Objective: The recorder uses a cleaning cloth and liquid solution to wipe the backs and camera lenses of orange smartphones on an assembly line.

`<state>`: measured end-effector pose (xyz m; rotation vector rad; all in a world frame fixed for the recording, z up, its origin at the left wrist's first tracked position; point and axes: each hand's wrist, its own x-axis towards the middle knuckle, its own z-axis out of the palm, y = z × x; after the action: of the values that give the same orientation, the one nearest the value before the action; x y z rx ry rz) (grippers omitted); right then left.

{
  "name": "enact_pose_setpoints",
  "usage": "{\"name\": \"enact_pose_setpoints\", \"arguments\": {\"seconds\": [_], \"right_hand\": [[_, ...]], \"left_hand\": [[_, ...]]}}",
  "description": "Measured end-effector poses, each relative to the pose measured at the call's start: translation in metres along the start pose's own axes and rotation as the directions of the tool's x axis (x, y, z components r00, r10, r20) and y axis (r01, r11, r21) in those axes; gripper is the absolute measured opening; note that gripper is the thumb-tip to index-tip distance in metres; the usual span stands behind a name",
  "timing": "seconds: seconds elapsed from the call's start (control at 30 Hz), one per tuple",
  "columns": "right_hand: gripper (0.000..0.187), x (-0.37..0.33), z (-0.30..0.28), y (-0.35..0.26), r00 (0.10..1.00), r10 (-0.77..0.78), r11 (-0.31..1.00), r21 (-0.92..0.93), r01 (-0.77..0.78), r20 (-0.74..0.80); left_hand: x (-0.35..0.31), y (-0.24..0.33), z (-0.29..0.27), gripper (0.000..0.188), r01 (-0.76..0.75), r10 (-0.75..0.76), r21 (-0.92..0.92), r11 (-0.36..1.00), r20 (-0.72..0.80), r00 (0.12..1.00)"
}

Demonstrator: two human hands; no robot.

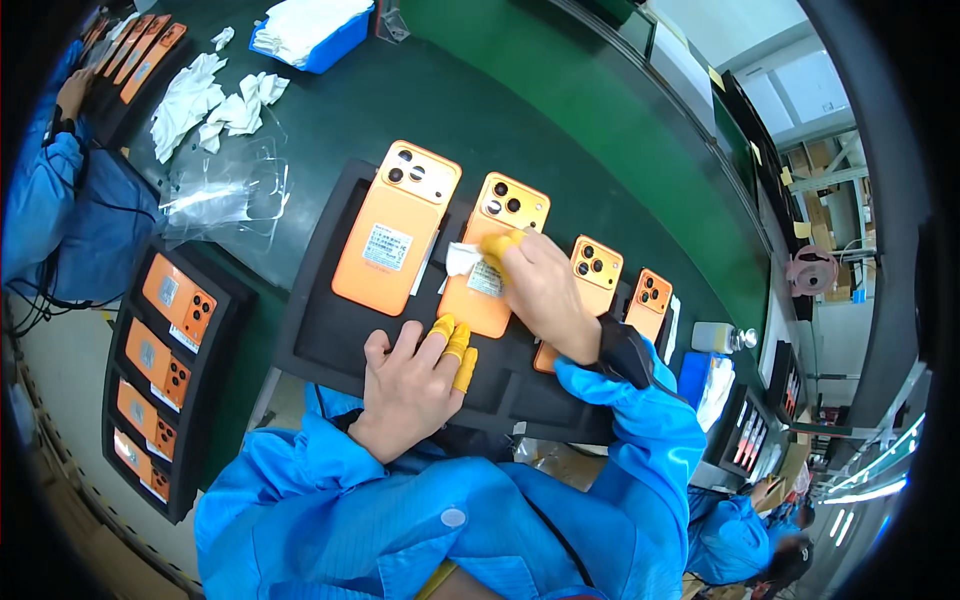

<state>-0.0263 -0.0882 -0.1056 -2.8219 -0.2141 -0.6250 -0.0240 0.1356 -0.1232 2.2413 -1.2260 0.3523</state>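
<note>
Several orange phones lie back up in a black foam tray (325,345), each with camera lenses at its upper end. My right hand (548,290) pinches a white wipe (463,259) against the back of the second phone (478,308) from the left, beside its label. Yellow finger cots cover some fingertips on both hands. My left hand (412,385) is open, its fingers spread at the lower end of that phone. Left of it lies the largest-looking phone (365,275), untouched. My right hand and wrist partly cover the third phone (597,262); a fourth phone (652,291) lies farther right.
A second black tray (190,470) of orange phones stands at the left. Crumpled white wipes (185,105) and clear plastic film (225,195) lie on the green table. Behind stands a blue bin (325,50) of wipes; at right, a pump bottle (712,337). A co-worker's sleeve (60,175) shows far left.
</note>
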Motion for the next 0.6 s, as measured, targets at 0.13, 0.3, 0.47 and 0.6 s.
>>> {"name": "enact_pose_setpoints", "arguments": {"seconds": [0.13,0.3,0.47,0.6], "right_hand": [[0.022,0.009,-0.005,0.033,0.986,0.098,0.995,0.018,-0.097,-0.136],[0.018,0.032,-0.007,0.036,0.972,0.184,0.983,0.011,-0.184,-0.149],[0.024,-0.019,-0.005,-0.004,0.999,0.023,0.998,0.066,-0.021,-0.024],[0.024,-0.035,-0.01,-0.021,0.995,-0.068,0.988,0.144,0.058,0.069]], "left_hand": [[0.0,0.0,-0.002,0.018,-0.002,0.001,0.012,1.0,0.019,1.0],[0.0,0.0,-0.003,0.02,0.008,-0.01,0.04,0.999,0.062,0.998],[0.0,0.001,-0.001,0.019,0.009,-0.01,0.034,0.999,0.034,0.999],[-0.002,0.001,-0.001,0.019,0.021,-0.022,0.023,1.0,0.047,0.999]]}}
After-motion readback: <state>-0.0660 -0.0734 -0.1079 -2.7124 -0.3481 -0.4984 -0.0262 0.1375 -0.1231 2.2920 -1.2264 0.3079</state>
